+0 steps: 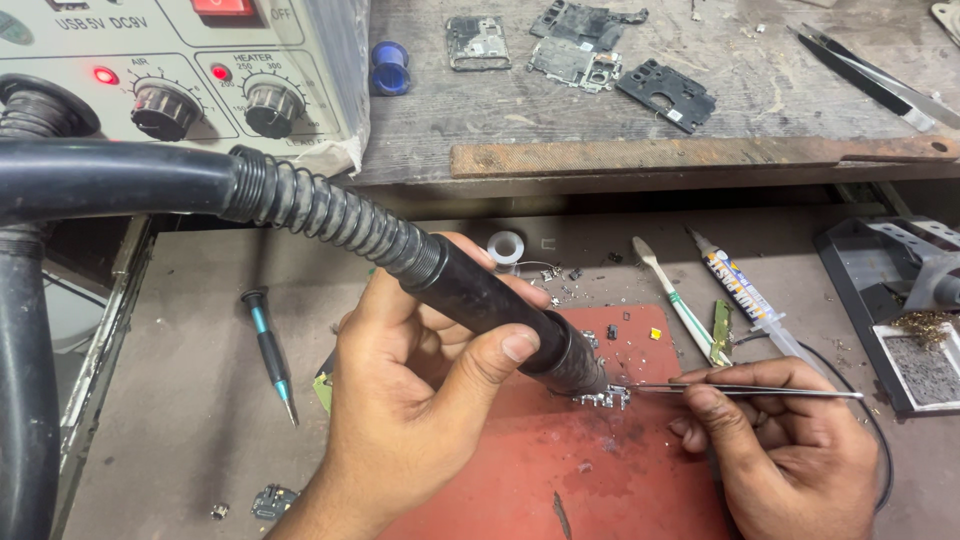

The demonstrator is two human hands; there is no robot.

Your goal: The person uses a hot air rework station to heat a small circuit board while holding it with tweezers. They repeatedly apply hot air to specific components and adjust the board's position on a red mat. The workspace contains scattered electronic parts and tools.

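Dusty grey workshop surface (180, 420) spreads under my hands, with a worn red rubber mat (520, 470) at its near middle and bare room left of it around a small teal-handled screwdriver (271, 352). Right of the mat the space is tighter: a white toothbrush (675, 300), a printed syringe tube (745, 295) and a grey metal stand (885, 265) lie close together. Above, a raised wooden shelf (640, 110) carries dark phone boards (575, 45) and long tweezers (880, 80). At top left stands a cream hot-air station box (330, 60) with two black knobs and red lamps.

My left hand (420, 400) is clenched around the black hot-air wand (480, 295), thumb across its barrel, ribbed hose running off leftward, nozzle angled down at a small silver metal part (603, 399) on the mat. My right hand (790, 440) pinches thin steel tweezers (740, 391) held level, tips touching that part.
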